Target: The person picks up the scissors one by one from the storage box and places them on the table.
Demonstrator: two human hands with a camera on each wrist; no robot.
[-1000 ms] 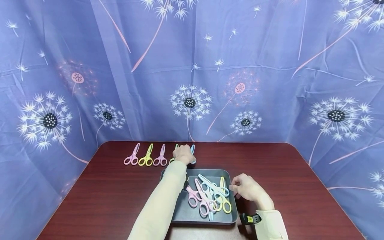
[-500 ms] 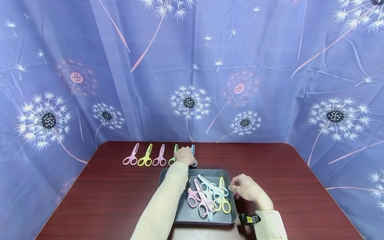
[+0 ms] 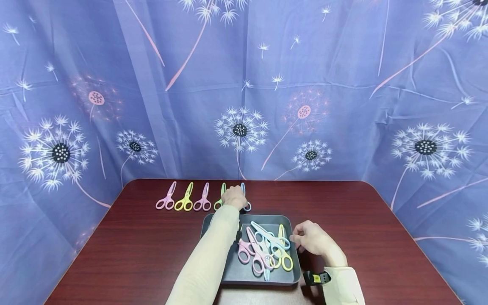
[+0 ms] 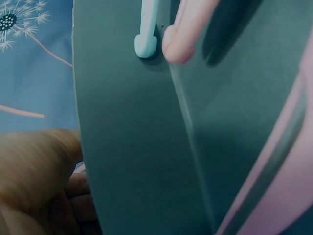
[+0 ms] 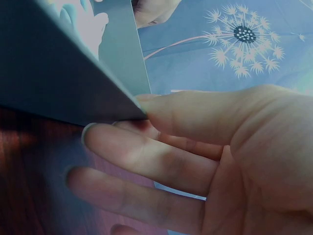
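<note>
Toward the near edge of the desk stands a grey tray, crossed by the left sleeve, with overlapping scissors toward its right wall. Here the pink pair points to the tray's far left corner, as does the pale blue pair; the yellow pair has its tip to the far wall. At the tray's right wall rests the right hand, fingers loosely bent, thumb touching the rim. Beyond the far wall is the left hand, back uppermost and fingers bent downward — whether they grip anything cannot be told. Partly covered by it are two pairs near the desk's far edge: green scissors to its left, blue scissors to its right, both with blades toward that edge and long axes nearly square to it. The row continues toward the desk's far left corner — lilac scissors, lime scissors, rose scissors — blades likewise pointing away, handles near. Behind hangs a blue dandelion-patterned curtain.
</note>
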